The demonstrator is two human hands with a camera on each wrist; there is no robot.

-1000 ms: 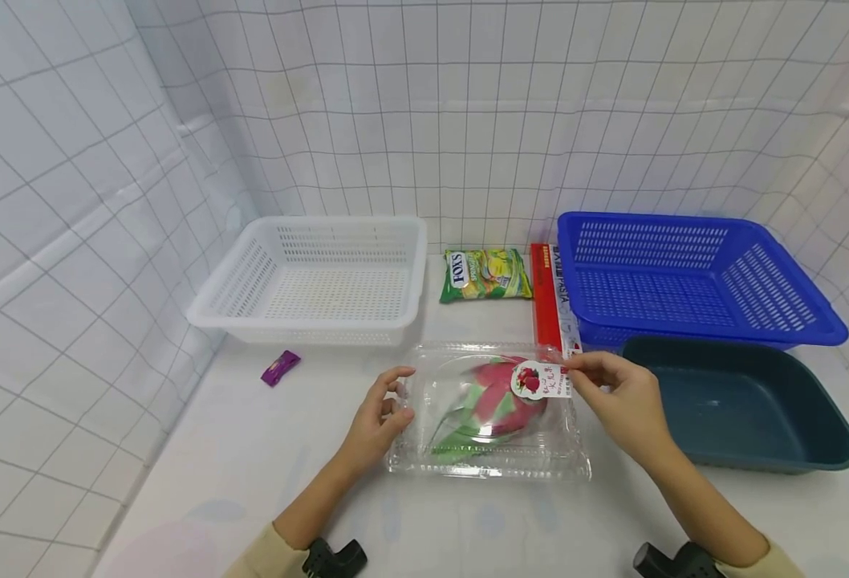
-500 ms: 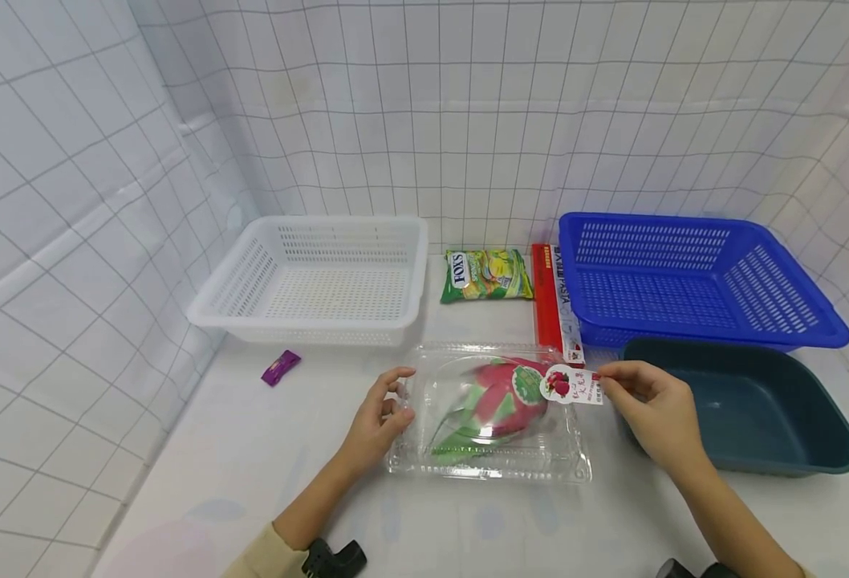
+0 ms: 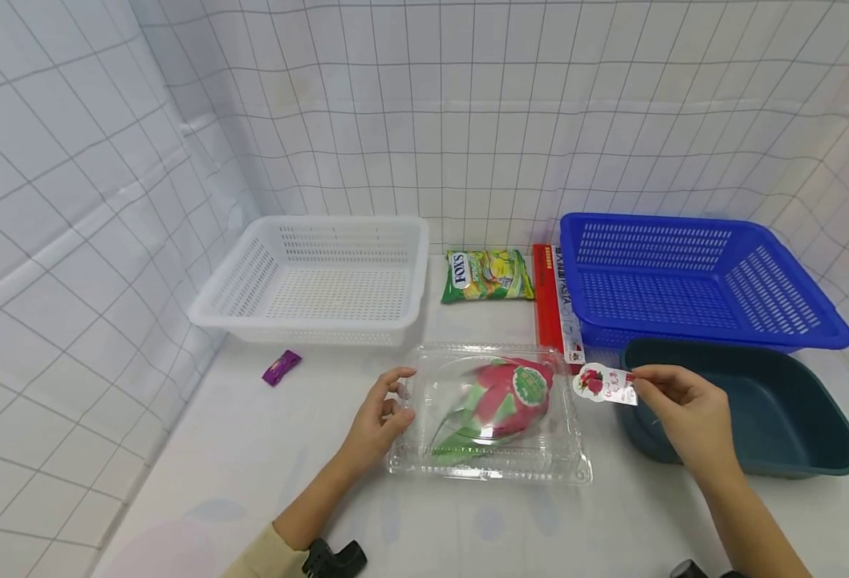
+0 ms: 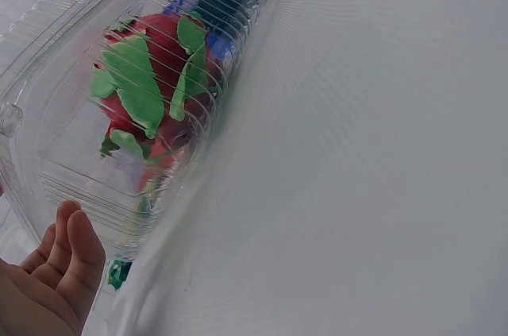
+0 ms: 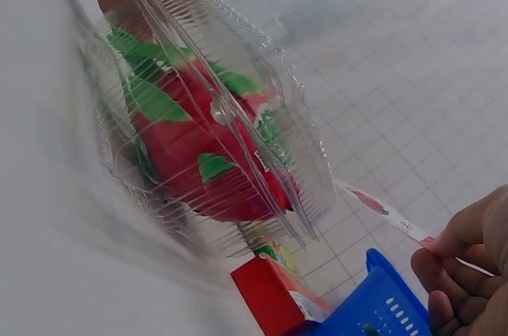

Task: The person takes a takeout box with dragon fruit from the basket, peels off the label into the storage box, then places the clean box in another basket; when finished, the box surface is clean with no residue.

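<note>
A clear plastic clamshell box (image 3: 439, 381) stands on the table in the head view, a red and green dragon fruit (image 3: 493, 401) inside it. It looks like a model fruit. A round green sticker (image 3: 530, 386) shows at the fruit's upper right. My left hand (image 3: 375, 421) holds the box by its left edge, fingers and thumb curved against it. Between thumb and forefinger my right hand (image 3: 692, 409) pinches the end of a white label (image 3: 615, 386) with a red fruit picture. That label is off the box, right of it; the right wrist view shows its strip (image 5: 389, 217) almost edge-on.
A white basket (image 3: 309, 329) stands back left, a blue basket (image 3: 713, 337) back right. In front of the blue one is a dark green tub (image 3: 757, 470). Between the baskets lie a green FOX'S candy bag (image 3: 488, 275) and a red pasta pack (image 3: 549, 309). A purple wrapped candy (image 3: 281, 368) lies left.
My right hand has drawn the label off the box lid and moved right with it, uncovering the green sticker. The left hand and box have stayed in place.
</note>
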